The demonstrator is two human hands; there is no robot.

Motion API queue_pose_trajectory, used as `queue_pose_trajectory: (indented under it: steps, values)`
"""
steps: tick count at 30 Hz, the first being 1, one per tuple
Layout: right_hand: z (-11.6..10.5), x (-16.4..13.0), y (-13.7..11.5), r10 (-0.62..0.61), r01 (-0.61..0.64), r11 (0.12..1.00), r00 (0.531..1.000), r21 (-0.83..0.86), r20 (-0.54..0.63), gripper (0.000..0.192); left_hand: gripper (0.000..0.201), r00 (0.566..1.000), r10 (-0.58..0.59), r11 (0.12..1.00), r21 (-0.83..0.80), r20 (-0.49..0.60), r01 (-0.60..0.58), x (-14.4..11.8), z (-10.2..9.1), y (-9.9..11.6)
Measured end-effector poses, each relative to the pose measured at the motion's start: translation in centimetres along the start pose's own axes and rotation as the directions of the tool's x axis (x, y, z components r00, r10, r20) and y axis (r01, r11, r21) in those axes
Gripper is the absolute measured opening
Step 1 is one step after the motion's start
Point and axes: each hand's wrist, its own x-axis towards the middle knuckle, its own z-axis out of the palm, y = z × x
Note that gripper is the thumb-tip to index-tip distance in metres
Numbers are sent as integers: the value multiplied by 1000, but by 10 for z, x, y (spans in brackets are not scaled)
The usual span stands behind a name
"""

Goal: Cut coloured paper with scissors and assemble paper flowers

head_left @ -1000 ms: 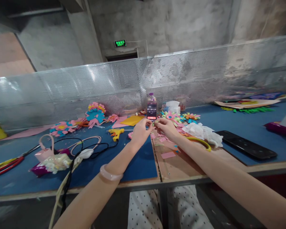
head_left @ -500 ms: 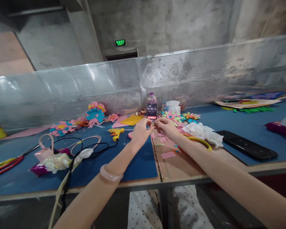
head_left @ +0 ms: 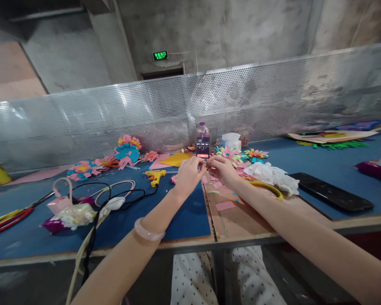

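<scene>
Bench (head_left: 186,218) unchanged, 2 hands (head_left: 188,176) (head_left: 225,173) stay close together.

Tiny piece (head_left: 205,164), held in a pinch, mostly covered; exact shape, colour, tilt unclear. Position: near side of upright phone (head_left: 202,146), around its lower edge, slightly right of centre.

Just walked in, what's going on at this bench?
A person's left hand and right hand meet nearly fingertip to fingertip above the table; anything pinched there is too small to make out. A yellow glue gun lies untouched left of them. Paper flowers sit toward the perforated panel, and pink paper scraps lie between the forearms.
</scene>
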Motion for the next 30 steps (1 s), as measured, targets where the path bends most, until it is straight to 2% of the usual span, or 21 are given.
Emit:
queue_pose_trajectory:
  steps: [4, 7, 12, 15, 18, 21, 24, 26, 27, 28, 30]
  values:
    - [2, -1, -2, 37, -37, 998, 999, 41, 6, 6, 7, 996, 85, 996, 19, 5, -85, 1, 0, -2]
    - [2, -2, -3, 60, -61, 996, 998, 65, 28, 8, 7, 997, 81, 996, -39, 1, -81, 0, 1, -2]
    - [2, 0, -2, 92, -96, 992, 995, 78, 49, 19, 9, 1000, 30, 994, -102, 1, -30, -1, 3, -1]
    - [0, 2, 2, 112, -117, 990, 992, 82, 62, 22, 6, 994, -109, 968, -226, -9, 104, 0, 4, -1]
    - [-3, 5, 5, 135, -142, 985, 988, 97, 80, 24, 5, 953, -304, 878, -383, 21, 288, 3, 4, -1]
    - [-6, 7, 6, 145, -153, 982, 986, 112, 79, 24, 9, 895, -437, 740, -529, 92, 416, 4, 6, -3]
    - [-7, 7, 6, 150, -157, 981, 986, 117, 67, 24, 15, 828, -503, 524, -675, 246, 519, 3, 11, -6]
    - [-7, 7, 6, 151, -156, 981, 987, 117, 58, 24, 18, 789, -497, 361, -740, 363, 568, 2, 14, -7]
    - [-7, 6, 6, 152, -157, 981, 987, 116, 52, 25, 18, 778, -489, 314, -753, 394, 579, 2, 14, -8]
    - [-6, 6, 6, 156, -160, 980, 987, 116, 48, 25, 18, 778, -485, 310, -753, 400, 580, 1, 15, -8]
    - [-5, 4, 5, 177, -182, 977, 983, 115, 53, 24, 17, 800, -483, 390, -730, 357, 561, 1, 14, -9]
